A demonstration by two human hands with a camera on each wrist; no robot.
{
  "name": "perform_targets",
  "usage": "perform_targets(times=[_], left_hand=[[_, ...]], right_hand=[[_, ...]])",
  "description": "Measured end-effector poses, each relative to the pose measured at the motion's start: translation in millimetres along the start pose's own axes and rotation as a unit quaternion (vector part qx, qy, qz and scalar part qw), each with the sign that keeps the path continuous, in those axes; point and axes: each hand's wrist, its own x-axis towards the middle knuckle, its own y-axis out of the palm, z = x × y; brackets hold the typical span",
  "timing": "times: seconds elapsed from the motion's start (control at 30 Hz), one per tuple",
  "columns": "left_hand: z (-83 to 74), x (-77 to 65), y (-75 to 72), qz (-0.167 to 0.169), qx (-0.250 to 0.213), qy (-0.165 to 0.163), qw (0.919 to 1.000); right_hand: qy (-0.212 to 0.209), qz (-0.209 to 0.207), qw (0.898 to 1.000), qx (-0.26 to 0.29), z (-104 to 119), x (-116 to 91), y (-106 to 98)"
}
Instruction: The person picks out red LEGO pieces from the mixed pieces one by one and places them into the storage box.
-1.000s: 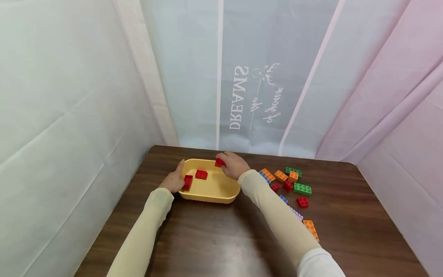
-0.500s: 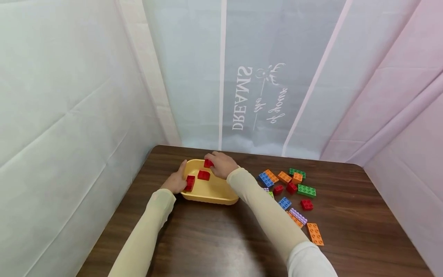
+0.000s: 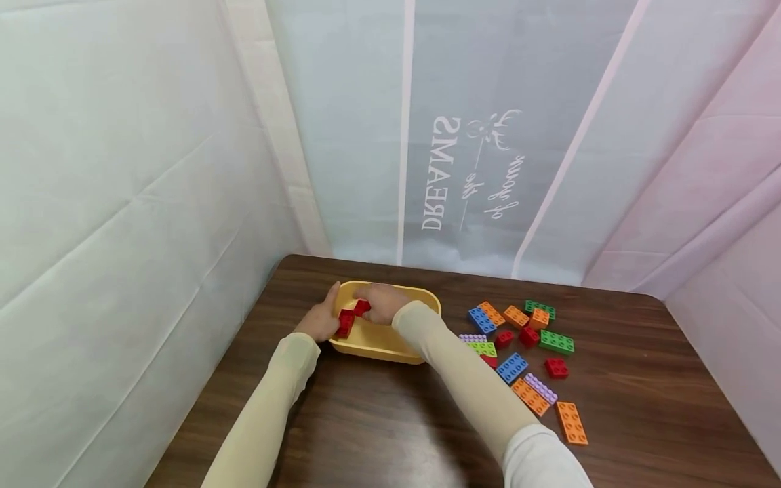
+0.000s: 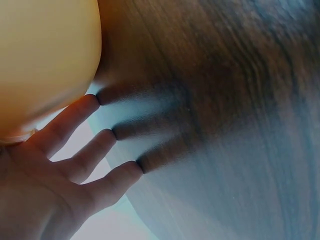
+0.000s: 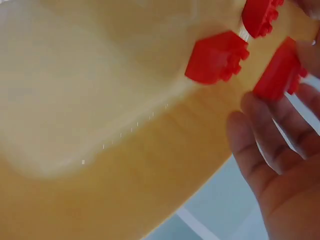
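A yellow plastic tray (image 3: pixel 378 352) stands at the table's far left. My left hand (image 3: pixel 320 320) straddles its left rim, thumb side inside by a red brick (image 3: pixel 345 324). In the left wrist view, spread fingers (image 4: pixel 112 187) of that hand touch the table beside the tray's outer wall (image 4: pixel 55 55); the thumb is hidden. My right hand (image 3: pixel 384 303) reaches into the tray and pinches a red brick (image 5: pixel 277 75) between thumb and fingertips. Two more red bricks, a sloped one (image 5: pixel 215 57) and one partly cut off (image 5: pixel 259 17), are close by in the right wrist view.
Right of the tray lie loose bricks: several orange (image 3: pixel 571 423), green (image 3: pixel 556 341), blue (image 3: pixel 512 367), purple (image 3: pixel 540 388) and red ones (image 3: pixel 556 367). A lime brick (image 3: pixel 483 348) lies near my right sleeve. Pale curtains hang behind the dark wooden table (image 3: pixel 366 434).
My right hand has carried the red brick leftward and down into the tray, near the other red bricks. The left hand keeps its place on the rim. The view has shifted slightly left.
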Motion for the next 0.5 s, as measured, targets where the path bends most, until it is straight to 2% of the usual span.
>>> perform_targets(times=[0.13,0.27,0.5], left_hand=[[-2.5,0.8,0.0,0.002,-0.011,-0.006,0.9999],[-2.3,1.6,0.3,0.001,-0.015,-0.002,0.9999],[-1.0,-0.3,0.0,-0.003,-0.021,-0.001,0.9998]], right_hand=[[-0.005,0.037,0.999,-0.002,2,-1,3],[-0.016,0.054,0.998,-0.005,2,-1,6],[-0.026,0.06,0.995,-0.074,3,2,20]])
